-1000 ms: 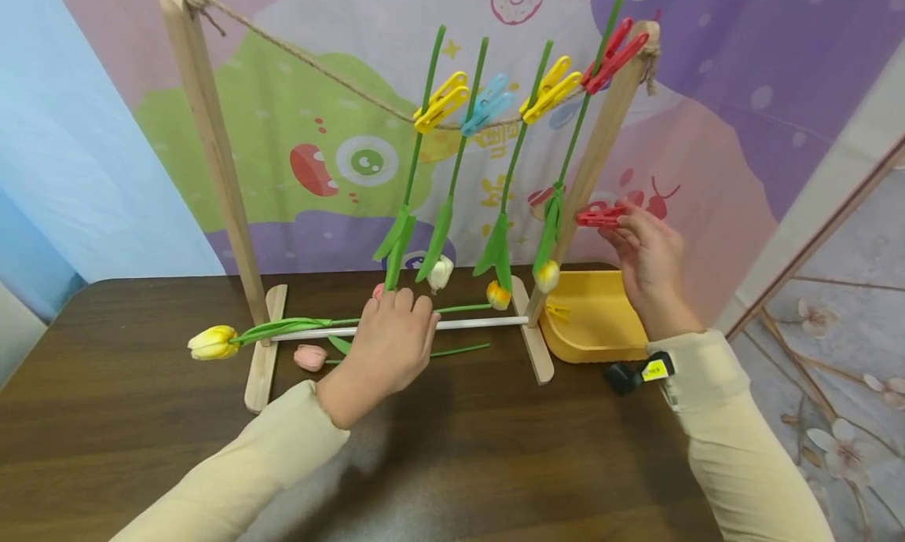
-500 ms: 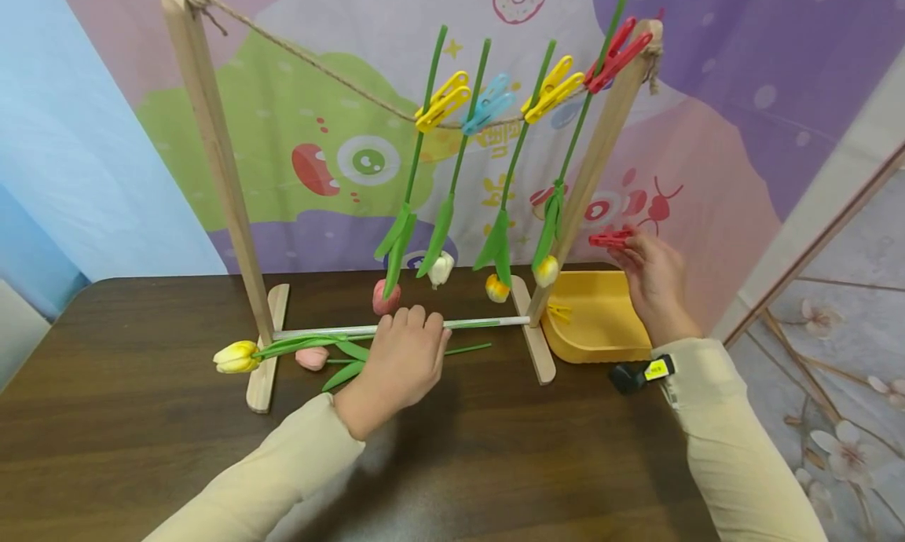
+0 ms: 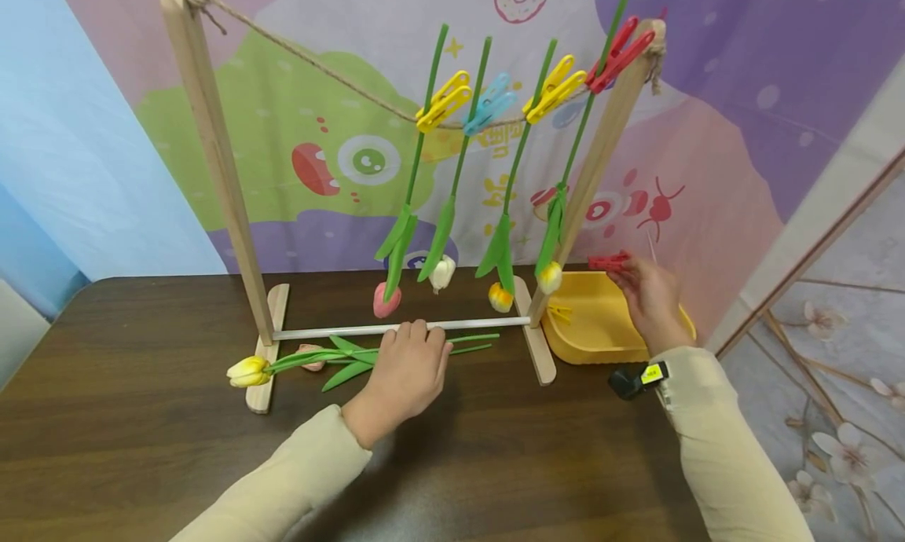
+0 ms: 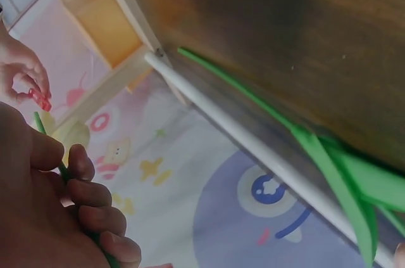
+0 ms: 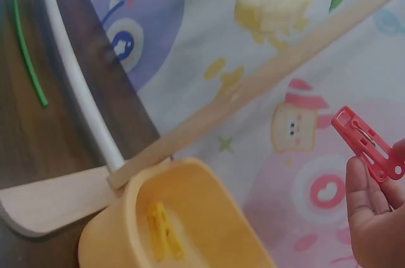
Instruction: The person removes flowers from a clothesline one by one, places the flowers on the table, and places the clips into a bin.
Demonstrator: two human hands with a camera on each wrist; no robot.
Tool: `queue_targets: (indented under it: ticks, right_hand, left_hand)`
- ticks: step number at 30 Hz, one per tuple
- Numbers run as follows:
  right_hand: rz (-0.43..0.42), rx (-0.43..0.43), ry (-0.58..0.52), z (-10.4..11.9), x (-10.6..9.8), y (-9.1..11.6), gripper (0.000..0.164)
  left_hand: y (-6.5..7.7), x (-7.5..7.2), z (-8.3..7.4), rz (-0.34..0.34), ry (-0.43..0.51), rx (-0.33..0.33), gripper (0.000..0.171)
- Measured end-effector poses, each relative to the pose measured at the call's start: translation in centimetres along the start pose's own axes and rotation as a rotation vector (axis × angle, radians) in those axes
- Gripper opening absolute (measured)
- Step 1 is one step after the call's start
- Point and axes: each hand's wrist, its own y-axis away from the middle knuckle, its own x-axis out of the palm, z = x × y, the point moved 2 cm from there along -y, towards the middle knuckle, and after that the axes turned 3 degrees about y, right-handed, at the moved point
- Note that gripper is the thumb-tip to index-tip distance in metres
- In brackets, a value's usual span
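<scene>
The left hand [image 3: 406,375] is above the worktop [image 3: 495,463], beside the stand's white rod [image 3: 304,333], its fingers curled round the green stem of a yellow tulip [image 3: 248,371]. That bloom juts over the stand's left foot [image 3: 259,386], toward the worktop's left edge; whether it touches the foot cannot be told. A loose pink tulip [image 3: 314,367] lies on the worktop, partly covered by the yellow tulip's leaves. The right hand [image 3: 652,302] pinches a red clip [image 3: 608,261] between thumb and fingers, near the yellow bin [image 3: 601,322] at the worktop's far right corner. Inside the bin lies a yellow clip [image 3: 559,313]. Four tulips [image 3: 442,272] hang bloom down, clipped to the rope [image 3: 304,55] toward the right post [image 3: 601,157].

The likeliest trouble is a snag: with the leaves overlapping, a lift of the yellow tulip could drag the loose pink tulip along, perhaps toward the near edge. Its stem could also catch on the white rod, being so close. The red clip, held only at one end, might spring free and drop into the bin if the pinch slackens. The rope sags between its tied ends, so a knock there could set the four tulips swinging or let a slim stem slip from its clip.
</scene>
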Motion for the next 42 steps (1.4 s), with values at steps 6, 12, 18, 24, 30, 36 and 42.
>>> queue_targets:
  ticks: [6,12,18,24,30,36,42]
  right_hand:
    - [0.005,0.027,-0.004,-0.9,-1.2,-0.6,0.012]
    - [-0.030,0.069,-0.012,-1.7,-2.1,-1.0,0.012]
    - [-0.067,0.131,-0.018,-2.5,-2.8,-1.3,0.009]
    - [-0.100,0.126,-0.033,-3.3,-3.1,-1.7,0.014]
    - [-0.149,0.143,0.074,-4.2,-3.5,-1.9,0.014]
    - [-0.165,0.175,0.101,-5.1,-4.1,-2.2,0.015]
    - [-0.169,0.173,0.135,-5.7,-4.2,-2.5,0.012]
  left_hand:
    - [0.2,1.0,-0.1,0.040,0.008,-0.029,0.027]
    - [0.4,1.8,-0.2,0.063,0.009,-0.042,0.027]
    - [0.4,2.5,-0.2,0.095,0.014,-0.057,0.027]
    - [0.5,3.1,-0.1,0.111,0.018,-0.062,0.027]
    - [0.6,4.2,-0.2,0.132,0.032,-0.054,0.027]
    - [0.7,5.0,-0.3,0.174,0.045,-0.069,0.028]
    - [0.8,5.4,-0.2,0.202,0.045,-0.077,0.028]
